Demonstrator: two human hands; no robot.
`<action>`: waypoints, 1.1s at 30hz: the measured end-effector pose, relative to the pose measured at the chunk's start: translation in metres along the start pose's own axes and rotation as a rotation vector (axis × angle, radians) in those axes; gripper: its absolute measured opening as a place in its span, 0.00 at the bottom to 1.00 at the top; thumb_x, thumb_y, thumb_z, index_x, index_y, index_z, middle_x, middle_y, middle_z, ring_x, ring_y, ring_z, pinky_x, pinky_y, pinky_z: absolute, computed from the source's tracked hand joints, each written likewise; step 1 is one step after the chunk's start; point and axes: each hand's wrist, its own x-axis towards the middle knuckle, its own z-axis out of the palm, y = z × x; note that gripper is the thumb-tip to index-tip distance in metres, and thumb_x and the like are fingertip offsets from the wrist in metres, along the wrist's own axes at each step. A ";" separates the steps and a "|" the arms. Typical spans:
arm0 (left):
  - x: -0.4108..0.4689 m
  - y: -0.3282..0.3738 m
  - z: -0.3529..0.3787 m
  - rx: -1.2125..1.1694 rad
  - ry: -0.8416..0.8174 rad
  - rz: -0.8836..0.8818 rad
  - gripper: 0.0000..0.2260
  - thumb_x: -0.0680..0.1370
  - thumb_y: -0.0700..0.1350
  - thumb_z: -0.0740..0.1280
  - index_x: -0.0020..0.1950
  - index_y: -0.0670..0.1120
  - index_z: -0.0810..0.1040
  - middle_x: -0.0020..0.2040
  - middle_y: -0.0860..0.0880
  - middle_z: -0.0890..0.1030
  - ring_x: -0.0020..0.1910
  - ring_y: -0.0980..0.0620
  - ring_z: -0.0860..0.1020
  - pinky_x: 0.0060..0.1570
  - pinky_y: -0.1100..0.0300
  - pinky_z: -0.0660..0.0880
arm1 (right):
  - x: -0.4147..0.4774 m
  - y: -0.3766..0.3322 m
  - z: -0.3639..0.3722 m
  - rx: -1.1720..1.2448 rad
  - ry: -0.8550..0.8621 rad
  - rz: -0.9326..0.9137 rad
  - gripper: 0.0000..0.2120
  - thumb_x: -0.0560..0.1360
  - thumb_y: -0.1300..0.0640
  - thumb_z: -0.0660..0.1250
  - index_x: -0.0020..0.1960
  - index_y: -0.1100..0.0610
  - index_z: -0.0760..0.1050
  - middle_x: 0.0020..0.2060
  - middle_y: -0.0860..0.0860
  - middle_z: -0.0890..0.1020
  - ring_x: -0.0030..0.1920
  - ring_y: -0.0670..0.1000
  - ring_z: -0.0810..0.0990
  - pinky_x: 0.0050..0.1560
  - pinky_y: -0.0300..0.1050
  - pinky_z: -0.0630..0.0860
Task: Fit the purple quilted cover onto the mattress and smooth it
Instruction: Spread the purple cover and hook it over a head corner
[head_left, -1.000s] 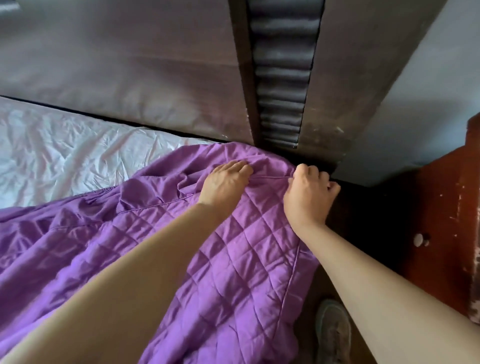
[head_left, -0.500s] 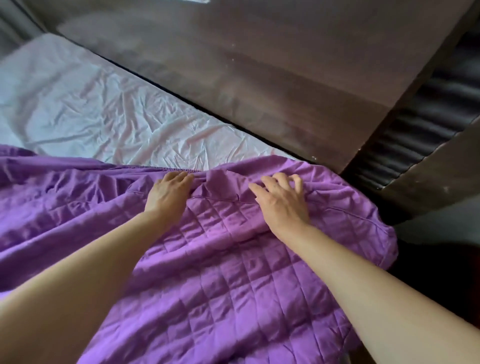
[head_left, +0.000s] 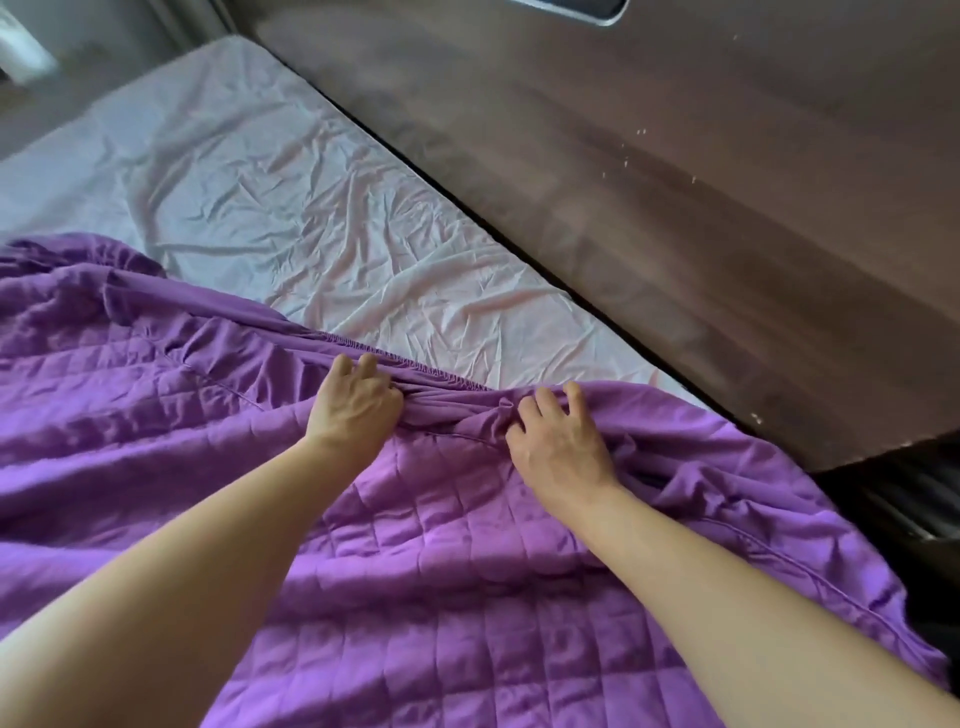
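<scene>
The purple quilted cover (head_left: 426, 571) lies bunched over the near part of the mattress (head_left: 291, 208), whose far part shows a wrinkled white sheet. The cover's elastic edge runs across the middle of the bed. My left hand (head_left: 353, 405) grips a fold of the cover just behind that gathered edge. My right hand (head_left: 558, 441) sits a little to the right, fingers curled into the bunched fabric near the edge. The cover's near right corner hangs over the mattress side.
A dark wooden headboard (head_left: 675, 208) runs along the mattress's right side. A dark gap with ribbed slats (head_left: 909, 499) lies past the cover's right corner. Grey floor or wall shows at the top left.
Both hands left the mattress corner and moved left along the cover's elastic edge. The view swung left, showing more bare white sheet.
</scene>
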 end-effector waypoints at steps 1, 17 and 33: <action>0.003 0.000 -0.001 0.013 -0.003 -0.010 0.12 0.77 0.41 0.60 0.58 0.50 0.76 0.57 0.51 0.77 0.62 0.47 0.67 0.56 0.54 0.63 | 0.003 -0.001 0.001 0.006 0.025 -0.007 0.03 0.64 0.60 0.71 0.38 0.55 0.81 0.39 0.56 0.80 0.45 0.58 0.77 0.58 0.61 0.68; 0.130 -0.014 -0.045 -0.686 0.270 -0.222 0.17 0.73 0.32 0.63 0.60 0.40 0.67 0.59 0.39 0.70 0.54 0.34 0.75 0.45 0.45 0.71 | 0.084 0.056 0.006 -0.110 0.087 0.319 0.16 0.69 0.64 0.51 0.38 0.52 0.76 0.31 0.51 0.78 0.34 0.54 0.75 0.40 0.47 0.67; 0.141 -0.027 -0.021 -0.723 0.063 0.066 0.32 0.78 0.39 0.60 0.77 0.43 0.46 0.77 0.41 0.47 0.75 0.43 0.56 0.71 0.53 0.59 | 0.084 0.043 0.013 -0.127 -0.144 0.260 0.21 0.79 0.62 0.50 0.70 0.60 0.65 0.67 0.54 0.65 0.66 0.61 0.64 0.66 0.61 0.56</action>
